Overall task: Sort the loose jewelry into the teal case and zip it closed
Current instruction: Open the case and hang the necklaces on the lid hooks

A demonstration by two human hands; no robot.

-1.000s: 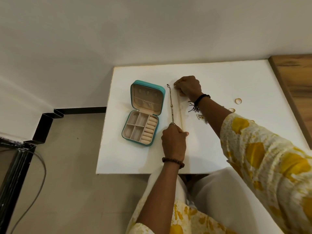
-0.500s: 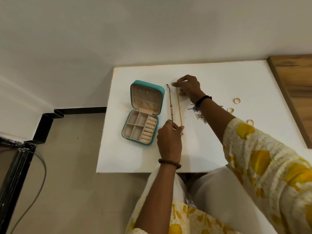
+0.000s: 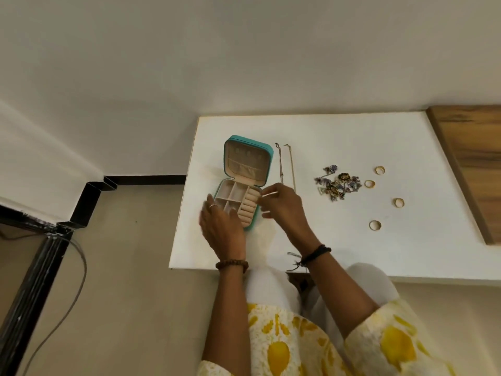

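**Both hands at the open teal case**

The teal case (image 3: 245, 183) lies open on the white desk (image 3: 352, 240), left of the frame's centre, its lid propped up towards the top of the frame and its beige tray of compartments and ring rolls facing up. The left hand (image 3: 222, 226) rests over the lower left corner of the tray, fingers spread and fairly straight, a ring on one finger; it grips nothing that can be seen. The right hand (image 3: 284, 210) hovers just beside the tray's right edge, its fingertips (image 3: 267, 195) drawn together at the ring rolls; whether they pinch anything is too blurred to tell.

Just right of the lid, two thin chains (image 3: 286, 166) lie stretched out side by side, running up and down the frame. Further right sits a tangled heap of jewelry (image 3: 337, 183), and around its right side four gold rings (image 3: 380, 170) lie scattered, apart from one another. A wooden surface (image 3: 471, 164) borders the desk at the right edge of the frame.
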